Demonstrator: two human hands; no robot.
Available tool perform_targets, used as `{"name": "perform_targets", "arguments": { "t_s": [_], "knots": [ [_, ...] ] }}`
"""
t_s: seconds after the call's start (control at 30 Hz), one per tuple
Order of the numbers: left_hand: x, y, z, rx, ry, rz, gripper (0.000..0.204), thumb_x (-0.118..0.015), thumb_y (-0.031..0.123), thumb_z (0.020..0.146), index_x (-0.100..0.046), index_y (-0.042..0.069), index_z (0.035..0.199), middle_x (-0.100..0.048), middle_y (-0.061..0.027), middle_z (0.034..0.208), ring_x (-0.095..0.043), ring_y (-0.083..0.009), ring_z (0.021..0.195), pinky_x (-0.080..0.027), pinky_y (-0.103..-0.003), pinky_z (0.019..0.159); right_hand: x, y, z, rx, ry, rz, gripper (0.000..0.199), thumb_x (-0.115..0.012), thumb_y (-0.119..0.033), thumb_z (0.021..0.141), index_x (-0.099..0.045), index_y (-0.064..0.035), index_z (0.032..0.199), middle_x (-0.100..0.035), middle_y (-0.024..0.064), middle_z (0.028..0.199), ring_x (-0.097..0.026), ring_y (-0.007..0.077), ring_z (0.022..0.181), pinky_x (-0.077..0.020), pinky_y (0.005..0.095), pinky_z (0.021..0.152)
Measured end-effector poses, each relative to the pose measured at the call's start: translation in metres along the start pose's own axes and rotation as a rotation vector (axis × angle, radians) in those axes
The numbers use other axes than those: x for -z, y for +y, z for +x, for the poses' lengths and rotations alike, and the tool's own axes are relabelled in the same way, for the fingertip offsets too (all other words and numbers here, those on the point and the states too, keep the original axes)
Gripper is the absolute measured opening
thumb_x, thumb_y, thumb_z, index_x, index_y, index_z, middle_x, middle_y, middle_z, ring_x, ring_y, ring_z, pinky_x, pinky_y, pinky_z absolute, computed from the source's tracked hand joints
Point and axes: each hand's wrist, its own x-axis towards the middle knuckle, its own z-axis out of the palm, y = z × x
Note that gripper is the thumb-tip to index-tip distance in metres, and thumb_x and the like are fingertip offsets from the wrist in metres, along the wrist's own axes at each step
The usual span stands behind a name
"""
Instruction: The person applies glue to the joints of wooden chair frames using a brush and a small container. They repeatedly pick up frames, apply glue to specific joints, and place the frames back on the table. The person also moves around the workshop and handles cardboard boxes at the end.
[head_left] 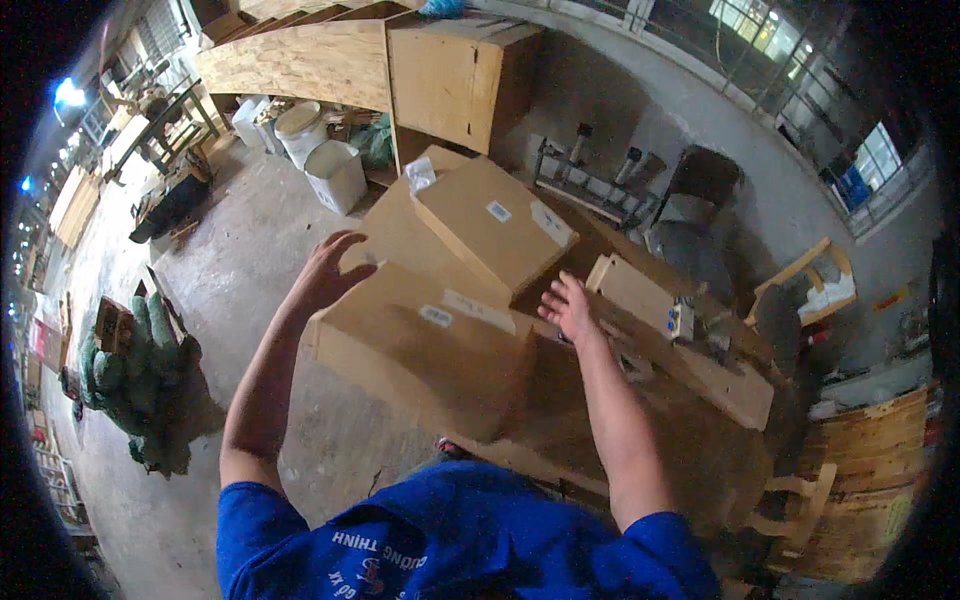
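Observation:
A closed brown cardboard box [400, 350] with a white label is right in front of me, slightly blurred. At its far left corner is my left hand [330, 270], fingers curved and apart, holding nothing; whether it touches the cardboard I cannot tell. Just off the box's far right corner, my right hand [567, 310] has its fingers spread and nothing in them. Beyond, a second cardboard box [480, 225] with labels and tape lies between the two hands.
The brown work surface [640, 470] carries a long wooden board [690, 350] with a small metal device [683, 320]. A dark chair [695, 200] stands by the wall. White buckets [337, 178] and a wooden cabinet [445, 90] are farther back. Green sacks [145, 360] lie on the floor at left.

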Motion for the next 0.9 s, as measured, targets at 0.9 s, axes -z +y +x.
{"name": "perform_targets", "arguments": {
  "t_s": [0.9],
  "knots": [
    [-0.057,0.005,0.175,-0.243,-0.351,-1.066,0.053,-0.058,0.031,0.087,-0.037,0.012,0.132,-0.046,-0.0042,0.128,-0.045,-0.0199,0.118,-0.039,-0.041,0.096,0.043,-0.053,-0.117,0.682,-0.066,-0.3,0.068,-0.072,-0.027,0.071,-0.04,-0.0054,0.127,-0.047,0.0108,0.123,-0.048,0.0252,0.111,-0.0386,0.041,0.096]
  ]
}}
